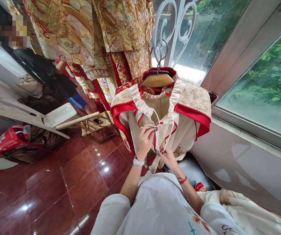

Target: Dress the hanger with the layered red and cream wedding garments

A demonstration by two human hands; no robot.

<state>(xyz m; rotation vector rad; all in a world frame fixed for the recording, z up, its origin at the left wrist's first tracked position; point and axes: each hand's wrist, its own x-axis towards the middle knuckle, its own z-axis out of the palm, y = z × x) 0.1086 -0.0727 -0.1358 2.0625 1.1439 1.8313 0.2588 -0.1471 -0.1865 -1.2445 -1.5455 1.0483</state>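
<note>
A cream embroidered garment (140, 119) with red trim and a gathered neckline hangs from a wooden hanger (158, 80) right in front of me. Thin pale cords (170, 135) dangle from its neckline. My left hand (145, 140) is closed in a pinch at the front opening, near the upper end of a red-piped edge. Lower down, my right hand (168, 157) pinches the front of the same garment, with a cord passing by its fingers. The exact bit of cloth or cord between the fingertips is partly hidden.
Gold embroidered garments (64, 32) hang at the upper left. A bamboo rack (97, 122), a white chair (60, 115) and a red bag (11, 138) stand left. A person (42, 70) is behind them. Right are a window (260, 71) and a black seat (191, 169).
</note>
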